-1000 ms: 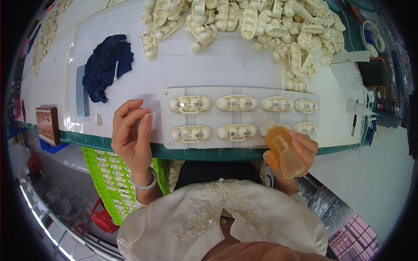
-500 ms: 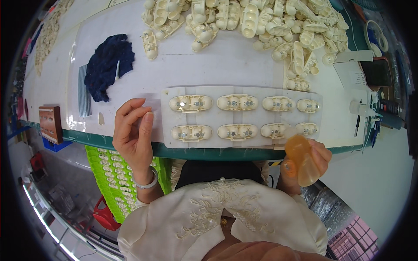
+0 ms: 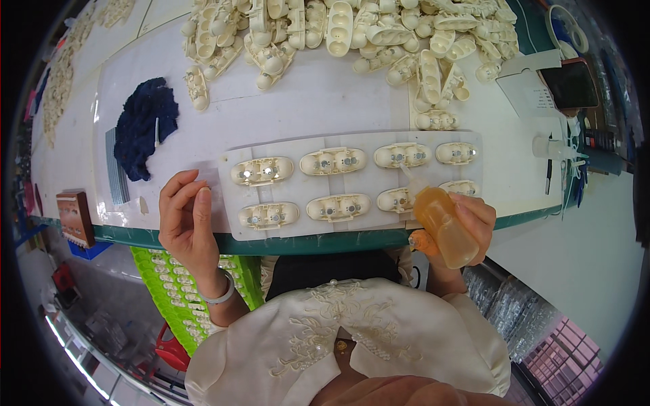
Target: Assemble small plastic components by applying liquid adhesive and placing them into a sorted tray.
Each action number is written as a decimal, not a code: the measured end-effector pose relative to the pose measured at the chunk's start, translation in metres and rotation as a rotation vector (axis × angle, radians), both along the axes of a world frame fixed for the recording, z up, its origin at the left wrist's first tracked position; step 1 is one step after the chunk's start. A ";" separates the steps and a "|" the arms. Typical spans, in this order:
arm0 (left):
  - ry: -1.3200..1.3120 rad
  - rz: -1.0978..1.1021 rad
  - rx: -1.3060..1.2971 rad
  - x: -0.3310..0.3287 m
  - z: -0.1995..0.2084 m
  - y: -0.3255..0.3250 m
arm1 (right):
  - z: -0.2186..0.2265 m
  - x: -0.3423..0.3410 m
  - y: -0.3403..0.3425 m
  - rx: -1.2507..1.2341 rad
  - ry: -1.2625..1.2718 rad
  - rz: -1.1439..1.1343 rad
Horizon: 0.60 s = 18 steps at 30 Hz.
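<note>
My right hand (image 3: 474,227) is closed around a squeeze bottle (image 3: 443,223) of amber liquid, an orange covering (image 3: 422,242) on one of its digits. The bottle's thin nozzle points up and left, its tip at or just above a cream oval plastic part (image 3: 402,155) in the far row; contact cannot be made out. Two rows of such parts, with round silvery pieces inside, sit on a white board (image 3: 305,233). The bottle partly hides the nearer parts at right. Beside the board's left end, my left hand (image 3: 186,220) is empty, its fingers loosely bent and apart.
Many cream plastic parts (image 3: 338,30) are heaped at the back. A dark blue cloth (image 3: 145,125) lies left, near a brown box (image 3: 76,216). A phone (image 3: 572,84) lies far right. Below the table's green edge (image 3: 311,245) is a bright green tray (image 3: 159,277) holding parts.
My right hand has moved the bottle up and left, from the board's near right corner to over the parts. My left hand stays beside the board. The whole view has shifted slightly.
</note>
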<state>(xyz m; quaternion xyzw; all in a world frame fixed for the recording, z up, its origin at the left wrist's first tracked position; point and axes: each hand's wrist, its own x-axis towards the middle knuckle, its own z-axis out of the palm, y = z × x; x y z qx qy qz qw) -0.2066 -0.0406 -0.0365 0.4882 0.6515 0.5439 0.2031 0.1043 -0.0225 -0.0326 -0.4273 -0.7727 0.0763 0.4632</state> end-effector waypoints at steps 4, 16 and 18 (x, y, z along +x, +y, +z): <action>0.013 -0.002 0.006 0.000 0.000 0.000 | -0.001 -0.002 0.003 -0.018 0.007 0.007; 0.000 0.004 -0.009 -0.001 0.000 0.000 | -0.001 -0.002 0.005 -0.012 0.171 -0.044; 0.005 0.004 -0.009 -0.001 0.000 0.000 | -0.002 -0.001 0.006 -0.024 0.142 -0.040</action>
